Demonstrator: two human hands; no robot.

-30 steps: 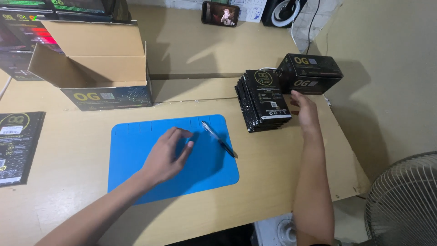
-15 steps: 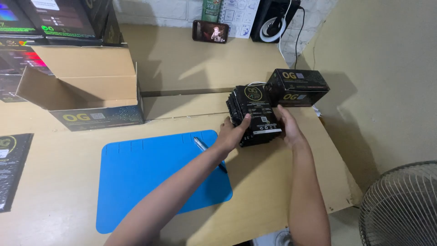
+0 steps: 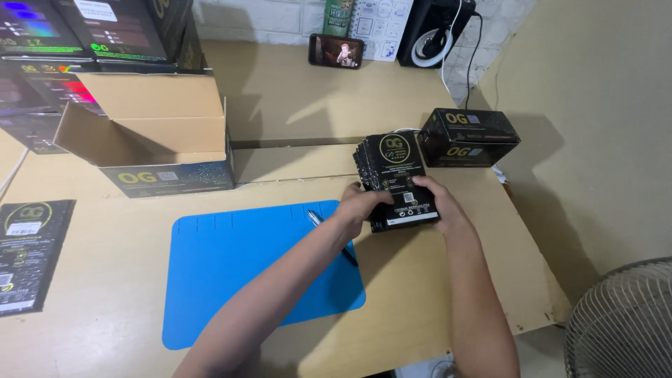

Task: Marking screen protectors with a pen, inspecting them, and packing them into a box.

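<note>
A stack of flat black packets (image 3: 396,168) with gold print lies on the wooden table (image 3: 294,105), just right of a blue mat (image 3: 245,273). My left hand (image 3: 358,208) grips the stack's near left edge. My right hand (image 3: 437,203) holds its near right corner, fingers over the top packet. A black pen (image 3: 316,220) lies on the mat's right side, partly hidden under my left forearm.
A closed black box (image 3: 470,136) stands right behind the stack. An open cardboard box (image 3: 150,136) sits at the left, with dark boxes (image 3: 84,35) behind it. A flat black packet (image 3: 28,252) lies far left. A phone (image 3: 336,50), a speaker (image 3: 437,31), a fan (image 3: 623,322).
My left hand has left the blue mat and moved right onto the stack of packets. Both hands now hold the stack; the view has shifted slightly.
</note>
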